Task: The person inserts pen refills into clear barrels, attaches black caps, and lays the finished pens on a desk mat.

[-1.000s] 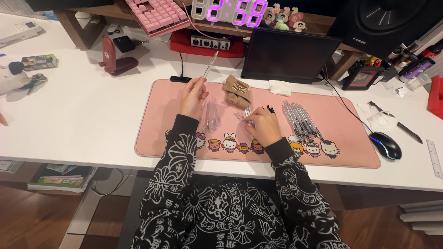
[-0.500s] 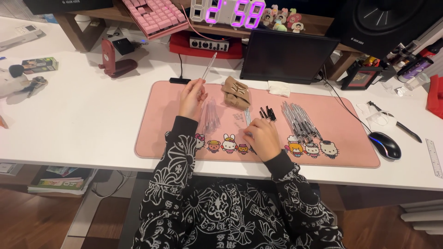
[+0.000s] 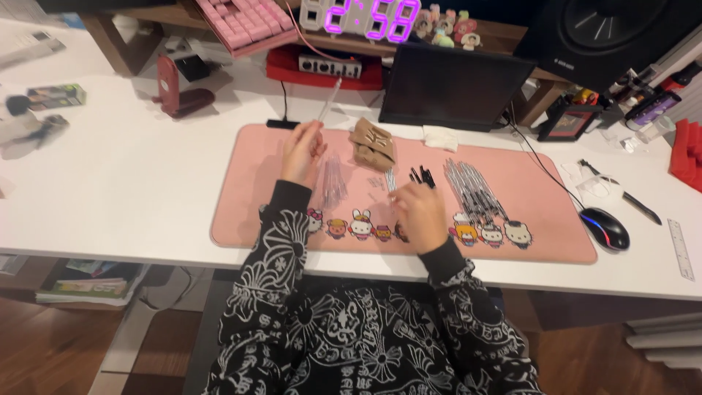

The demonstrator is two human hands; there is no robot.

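Note:
My left hand is raised over the pink desk mat and pinches a thin clear tube that points up and away. Below it lies a small heap of clear tubes. My right hand rests on the mat with its fingers curled on something small; I cannot tell what. Short black pieces lie just beyond its fingertips. A row of several dark pens lies to its right. A brown paper packet sits between the hands, farther back.
A dark tablet screen stands behind the mat. A computer mouse and a ruler lie at the right. A pink keyboard, a digital clock and a red stand sit at the back.
My left hand has stayed raised with the clear tube. My right hand has shifted slightly toward me and to the right on the mat.

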